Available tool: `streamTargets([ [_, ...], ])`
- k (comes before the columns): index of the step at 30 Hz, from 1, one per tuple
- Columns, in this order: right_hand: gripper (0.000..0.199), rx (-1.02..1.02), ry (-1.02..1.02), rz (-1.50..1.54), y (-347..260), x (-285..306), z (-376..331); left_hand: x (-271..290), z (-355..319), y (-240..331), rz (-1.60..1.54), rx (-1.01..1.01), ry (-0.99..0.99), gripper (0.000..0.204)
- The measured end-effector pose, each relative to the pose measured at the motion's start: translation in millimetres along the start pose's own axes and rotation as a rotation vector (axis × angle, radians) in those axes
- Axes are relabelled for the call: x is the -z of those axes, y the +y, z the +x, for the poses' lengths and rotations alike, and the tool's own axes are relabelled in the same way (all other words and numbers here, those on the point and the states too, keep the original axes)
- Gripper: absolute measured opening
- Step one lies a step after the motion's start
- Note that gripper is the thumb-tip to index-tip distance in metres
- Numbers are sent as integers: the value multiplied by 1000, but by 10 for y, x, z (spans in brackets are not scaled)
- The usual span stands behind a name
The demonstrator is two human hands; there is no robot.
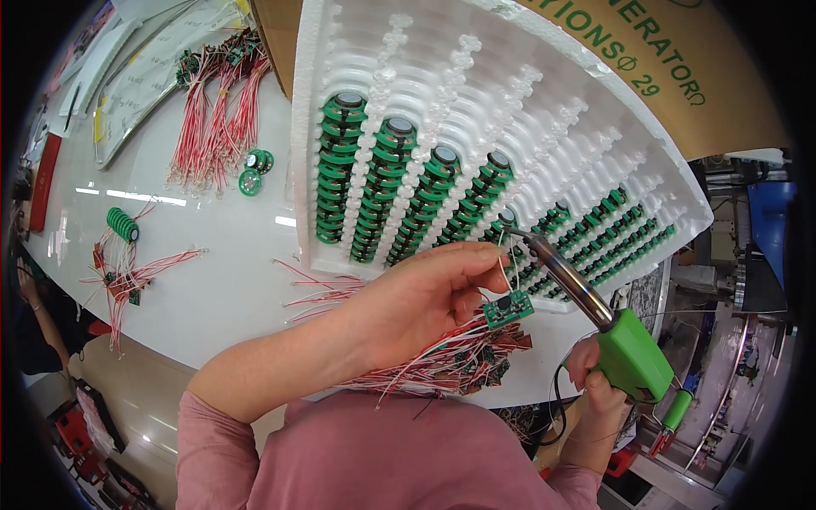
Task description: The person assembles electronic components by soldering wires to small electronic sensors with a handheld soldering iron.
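Observation:
My left hand is closed in a pinch around thin wires that run to a small green circuit board hanging at my fingers. In my right hand is a green soldering gun. Its long metal barrel points up and left, with the tip close to my left fingertips, over a speaker in the white foam tray. Round green-rimmed speakers stand on edge in the tray's rows. Whether the tip touches a wire or the speaker, I cannot tell.
Red-and-white wired boards are piled close to my body. Wire bundles, two loose speakers and a stack of green discs lie on the left. A cardboard box stands behind the tray. Another person's arm shows far left.

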State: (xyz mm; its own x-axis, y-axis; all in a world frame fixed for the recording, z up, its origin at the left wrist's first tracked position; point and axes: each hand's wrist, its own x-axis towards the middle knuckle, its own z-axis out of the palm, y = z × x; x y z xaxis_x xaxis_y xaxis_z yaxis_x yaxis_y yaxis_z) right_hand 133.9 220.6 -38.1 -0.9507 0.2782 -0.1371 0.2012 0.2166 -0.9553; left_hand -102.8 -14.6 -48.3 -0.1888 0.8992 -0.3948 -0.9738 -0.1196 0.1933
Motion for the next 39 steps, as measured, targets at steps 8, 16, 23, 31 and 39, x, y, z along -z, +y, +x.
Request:
streamTargets([
  [8,65,-58,9,24,-63,-39,30,17,10,-16,-14,-12,8,13],
  [16,63,-35,27,-29,-28,-42,44,16,6,-10,-3,-12,10,13],
  [23,58,-11,91,42,-149,-217,128,43,18,-21,-3,-24,-6,13],
  [31,33,56,11,131,-345,-418,326,47,26,-25,18,-34,2,13],
  [39,43,34,-46,187,-261,-386,338,21,14,-14,19,-20,9,13],
])
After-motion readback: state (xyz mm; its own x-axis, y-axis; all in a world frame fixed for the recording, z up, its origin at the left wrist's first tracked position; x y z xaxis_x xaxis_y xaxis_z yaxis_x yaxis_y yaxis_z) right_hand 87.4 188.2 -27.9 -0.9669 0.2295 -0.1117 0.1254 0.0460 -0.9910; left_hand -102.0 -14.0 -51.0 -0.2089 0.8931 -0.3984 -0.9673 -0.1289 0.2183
